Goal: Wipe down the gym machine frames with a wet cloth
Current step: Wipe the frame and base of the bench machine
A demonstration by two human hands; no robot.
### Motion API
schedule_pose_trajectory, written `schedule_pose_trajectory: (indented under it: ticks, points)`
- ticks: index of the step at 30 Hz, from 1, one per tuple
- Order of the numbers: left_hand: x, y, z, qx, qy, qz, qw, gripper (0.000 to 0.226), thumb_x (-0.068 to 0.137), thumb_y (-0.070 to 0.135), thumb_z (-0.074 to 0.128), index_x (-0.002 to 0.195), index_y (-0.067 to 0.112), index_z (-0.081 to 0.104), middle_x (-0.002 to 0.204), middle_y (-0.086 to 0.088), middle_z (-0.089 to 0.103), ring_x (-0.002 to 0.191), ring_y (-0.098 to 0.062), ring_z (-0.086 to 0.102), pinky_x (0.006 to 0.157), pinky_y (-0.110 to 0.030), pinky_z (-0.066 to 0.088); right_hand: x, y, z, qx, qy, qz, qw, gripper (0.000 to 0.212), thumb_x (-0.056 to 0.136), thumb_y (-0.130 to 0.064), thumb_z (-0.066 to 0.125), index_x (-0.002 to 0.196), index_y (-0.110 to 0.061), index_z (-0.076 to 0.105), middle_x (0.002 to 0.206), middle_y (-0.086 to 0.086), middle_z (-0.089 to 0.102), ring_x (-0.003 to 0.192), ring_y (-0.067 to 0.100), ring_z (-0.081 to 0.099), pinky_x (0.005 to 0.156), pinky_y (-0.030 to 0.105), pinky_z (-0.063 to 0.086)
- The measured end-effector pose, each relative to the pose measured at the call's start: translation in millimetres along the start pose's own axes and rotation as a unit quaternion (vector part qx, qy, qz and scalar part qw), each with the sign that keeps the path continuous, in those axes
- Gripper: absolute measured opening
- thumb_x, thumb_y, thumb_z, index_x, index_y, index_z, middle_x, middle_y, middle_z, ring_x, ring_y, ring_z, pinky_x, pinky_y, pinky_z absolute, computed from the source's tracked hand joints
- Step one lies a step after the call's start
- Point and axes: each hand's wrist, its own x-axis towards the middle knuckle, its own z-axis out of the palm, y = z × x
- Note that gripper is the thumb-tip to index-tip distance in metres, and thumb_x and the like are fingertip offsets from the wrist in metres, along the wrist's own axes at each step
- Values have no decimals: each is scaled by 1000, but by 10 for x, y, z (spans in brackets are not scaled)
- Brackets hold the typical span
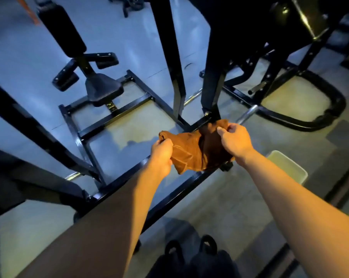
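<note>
A brown cloth [191, 149] hangs stretched between both hands above the black base frame [117, 113] of a gym machine. My left hand [161, 155] grips the cloth's left end with curled fingers. My right hand [234, 140] pinches its right end, close to the foot of a black upright post [210, 91]. The cloth's lower edge droops over a low frame bar [169, 199] that runs diagonally toward me.
A padded seat [102, 89] and back pad [61, 27] stand at the left. A second machine with a curved black base [330, 109] is at the right. A pale plastic basin [287, 165] sits on the floor right of my right forearm. My shoes [189, 247] are below.
</note>
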Motion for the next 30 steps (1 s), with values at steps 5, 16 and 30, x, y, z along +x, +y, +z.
schedule_pose_trajectory:
  ticks: [5, 16, 30]
  points:
    - [-43, 265, -371, -42, 15, 17, 999, 31, 96, 2, 49, 121, 9, 67, 101, -15, 77, 88, -32, 74, 72, -40, 60, -56, -407, 493, 15, -40, -23, 999, 29, 104, -25, 59, 76, -21, 62, 73, -3, 59, 74, 17, 56, 68, 31, 44]
    - [-339, 107, -843, -181, 120, 42, 975, 27, 98, 44, 64, 116, 23, 67, 106, -8, 77, 95, -26, 74, 85, -43, 61, -292, -825, 1629, 33, -459, 72, 885, 26, 104, -2, 55, 127, -6, 67, 105, 18, 76, 85, 26, 74, 80, 37, 63]
    - [-1711, -869, -1608, -439, 338, 49, 831, 25, 100, 13, 47, 99, 15, 72, 91, -9, 77, 81, -23, 72, 73, -30, 56, -1276, -652, 2387, -219, -635, 32, 741, 30, 88, -38, 72, 108, -17, 67, 95, -2, 64, 86, 16, 59, 77, 30, 45]
